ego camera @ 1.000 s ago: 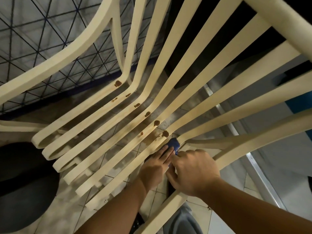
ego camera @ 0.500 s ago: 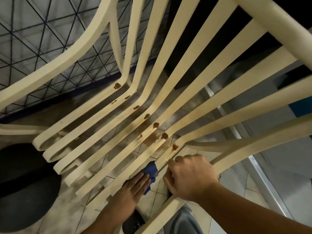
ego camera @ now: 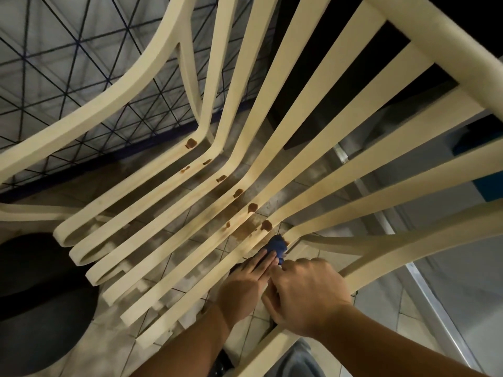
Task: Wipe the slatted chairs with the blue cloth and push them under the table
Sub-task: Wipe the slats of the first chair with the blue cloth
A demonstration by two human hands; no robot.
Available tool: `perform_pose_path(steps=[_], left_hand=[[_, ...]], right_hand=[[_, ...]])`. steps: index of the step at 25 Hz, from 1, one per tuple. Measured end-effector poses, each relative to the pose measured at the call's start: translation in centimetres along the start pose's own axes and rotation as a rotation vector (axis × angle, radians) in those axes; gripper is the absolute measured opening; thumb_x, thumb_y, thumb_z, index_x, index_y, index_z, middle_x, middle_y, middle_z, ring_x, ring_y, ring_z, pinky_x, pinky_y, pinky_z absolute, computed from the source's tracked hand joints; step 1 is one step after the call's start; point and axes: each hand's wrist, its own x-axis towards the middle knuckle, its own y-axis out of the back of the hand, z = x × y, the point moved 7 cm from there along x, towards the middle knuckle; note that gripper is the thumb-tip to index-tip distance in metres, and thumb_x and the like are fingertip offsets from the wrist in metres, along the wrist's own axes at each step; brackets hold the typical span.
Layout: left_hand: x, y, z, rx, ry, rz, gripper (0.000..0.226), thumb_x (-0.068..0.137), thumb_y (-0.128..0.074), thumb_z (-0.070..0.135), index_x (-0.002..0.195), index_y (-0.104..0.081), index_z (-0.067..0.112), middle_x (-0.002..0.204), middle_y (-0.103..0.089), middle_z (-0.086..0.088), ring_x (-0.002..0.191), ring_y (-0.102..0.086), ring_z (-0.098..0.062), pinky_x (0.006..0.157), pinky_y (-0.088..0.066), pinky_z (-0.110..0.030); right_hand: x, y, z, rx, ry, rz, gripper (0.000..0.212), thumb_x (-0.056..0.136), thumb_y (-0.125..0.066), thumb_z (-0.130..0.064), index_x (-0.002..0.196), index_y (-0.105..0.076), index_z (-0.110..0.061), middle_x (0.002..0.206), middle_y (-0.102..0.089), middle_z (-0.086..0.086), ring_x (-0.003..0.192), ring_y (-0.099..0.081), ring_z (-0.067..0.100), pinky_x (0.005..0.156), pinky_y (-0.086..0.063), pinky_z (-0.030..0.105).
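A cream slatted chair (ego camera: 275, 126) fills the view, seen from above, with brown stains (ego camera: 252, 207) along the bend where seat meets back. The blue cloth (ego camera: 276, 247) lies bunched on a slat at that bend, close to the rightmost stain. My left hand (ego camera: 245, 284) presses it down with straight fingers. My right hand (ego camera: 304, 295) sits just to the right of it, its fingers curled over a neighbouring seat slat of the chair. Most of the cloth is hidden under my left fingers.
Through the slats I see a stained tiled floor (ego camera: 187, 240). A dark round object (ego camera: 35, 295) sits at the lower left. A wall with a dark diamond-line pattern (ego camera: 68, 63) runs along the upper left. A metal strip (ego camera: 435, 308) crosses the floor on the right.
My left hand slid the cloth down the slat toward me, then pushed it back up to the bend near the stain. My right hand has kept its hold on the chair.
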Motion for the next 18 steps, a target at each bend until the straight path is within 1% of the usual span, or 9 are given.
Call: perform_pose_path(steps=[2,3,5,6,8,10,12,15,18], left_hand=[[-0.3,-0.2,-0.1,-0.016,-0.011,0.002,0.049,0.094,-0.052,0.034,0.141,-0.059,0.025,0.153,-0.051,0.0,0.142,-0.047,-0.019,0.092,-0.058,-0.029],[-0.9,-0.3,-0.2,-0.041,-0.012,0.013,0.051,0.091,-0.063,0.031,0.142,-0.058,0.022,0.152,-0.052,-0.001,0.141,-0.047,-0.019,0.094,-0.058,-0.03],[-2.8,-1.1,-0.8,-0.076,0.027,0.006,0.081,0.075,-0.086,0.023,0.147,-0.048,0.016,0.155,-0.045,-0.003,0.142,-0.043,-0.02,0.1,-0.056,-0.034],[-4.1,-1.8,-1.3,-0.058,0.051,-0.016,0.095,0.071,-0.088,0.019,0.152,-0.04,0.015,0.157,-0.039,-0.003,0.144,-0.037,-0.02,0.104,-0.052,-0.036],[-7.2,-3.1,-2.2,0.025,0.058,-0.061,0.098,0.079,-0.072,0.014,0.162,-0.018,0.011,0.163,-0.026,-0.005,0.149,-0.026,-0.023,0.109,-0.049,-0.041],[-10.3,-3.7,-3.0,0.096,-0.005,-0.058,0.092,0.084,-0.049,0.015,0.162,-0.002,0.006,0.168,-0.015,-0.012,0.15,-0.023,-0.027,0.11,-0.047,-0.044],[-12.5,-3.8,-3.4,0.088,-0.003,-0.095,0.103,0.077,-0.057,0.021,0.162,0.0,0.007,0.169,-0.007,-0.011,0.145,-0.033,-0.027,0.103,-0.048,-0.041],[-13.3,-3.3,-3.5,0.067,0.046,-0.07,0.103,0.074,-0.06,0.016,0.163,-0.007,0.011,0.17,-0.005,-0.006,0.142,-0.045,-0.026,0.089,-0.057,-0.036],[-12.6,-3.6,-3.3,0.089,0.038,-0.075,0.106,0.073,-0.068,0.01,0.163,-0.012,0.012,0.169,-0.019,-0.006,0.157,-0.011,-0.028,0.101,-0.053,-0.041]], right_hand=[[-0.1,0.0,0.0,0.003,-0.011,0.011,0.043,0.101,-0.024,-0.049,0.088,-0.056,-0.023,0.067,-0.052,-0.006,0.055,-0.053,0.012,0.06,-0.052,0.029],[-0.2,0.0,0.0,0.005,-0.015,0.006,0.045,0.1,-0.021,-0.049,0.088,-0.056,-0.024,0.067,-0.051,-0.006,0.056,-0.053,0.011,0.061,-0.052,0.029],[-0.2,0.2,-0.3,-0.002,-0.002,0.002,0.053,0.094,-0.007,-0.049,0.086,-0.054,-0.025,0.067,-0.05,-0.007,0.057,-0.054,0.011,0.062,-0.051,0.029],[-0.2,0.3,-0.2,-0.015,0.003,0.0,0.059,0.089,0.0,-0.049,0.085,-0.054,-0.025,0.067,-0.05,-0.007,0.057,-0.054,0.011,0.062,-0.052,0.029],[-0.1,0.2,-0.1,-0.034,-0.003,-0.014,0.063,0.087,0.002,-0.051,0.089,-0.055,-0.024,0.069,-0.051,-0.007,0.059,-0.055,0.012,0.062,-0.051,0.03],[-0.2,-0.1,0.0,-0.009,-0.012,-0.038,0.051,0.097,-0.013,-0.052,0.098,-0.055,-0.024,0.073,-0.053,-0.006,0.062,-0.055,0.011,0.064,-0.051,0.029],[-0.3,-0.1,0.0,0.03,-0.018,-0.058,0.039,0.102,-0.027,-0.049,0.1,-0.056,-0.023,0.075,-0.056,-0.005,0.064,-0.056,0.011,0.065,-0.052,0.029],[-0.2,0.0,0.0,0.042,-0.009,-0.055,0.037,0.103,-0.028,-0.047,0.093,-0.055,-0.023,0.073,-0.057,-0.005,0.06,-0.054,0.01,0.063,-0.051,0.028],[-0.2,0.1,0.0,0.051,-0.008,-0.067,0.038,0.103,-0.028,-0.047,0.091,-0.054,-0.023,0.072,-0.055,-0.005,0.058,-0.051,0.01,0.061,-0.05,0.028]])
